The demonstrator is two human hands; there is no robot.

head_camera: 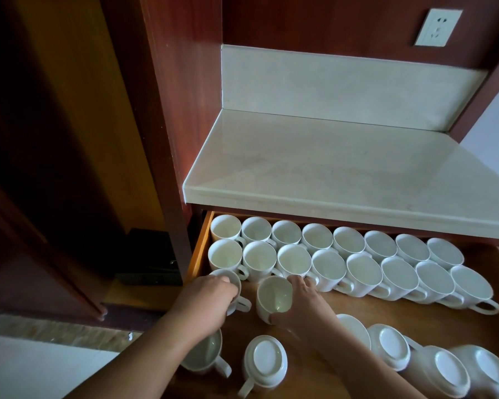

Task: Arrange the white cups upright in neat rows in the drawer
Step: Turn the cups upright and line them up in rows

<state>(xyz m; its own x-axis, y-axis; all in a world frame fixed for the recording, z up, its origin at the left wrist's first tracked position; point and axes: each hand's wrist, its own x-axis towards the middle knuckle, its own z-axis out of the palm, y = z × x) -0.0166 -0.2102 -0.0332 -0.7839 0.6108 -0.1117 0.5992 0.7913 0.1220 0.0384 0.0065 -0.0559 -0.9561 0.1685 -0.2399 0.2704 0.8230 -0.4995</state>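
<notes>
An open wooden drawer (198, 249) holds two back rows of several upright white cups (329, 254). In front of them, at the left, my left hand (205, 298) grips an upright cup (236, 300) from above by its rim. Beside it my right hand (303, 300) holds another upright cup (274, 298), fingers curled round its far side and thumb at its near rim. Near the drawer's front lie an upright cup (205, 355), partly under my left forearm, an upside-down cup (267, 361), and several more upside-down cups (432, 364) at the right.
A pale stone counter (343, 168) overhangs the drawer's back. A white wall socket (438, 27) sits on the red-brown panel above. A dark open cabinet (55, 168) with a black box (150, 257) stands to the left. Bare drawer floor (386, 312) shows between the rows and the inverted cups.
</notes>
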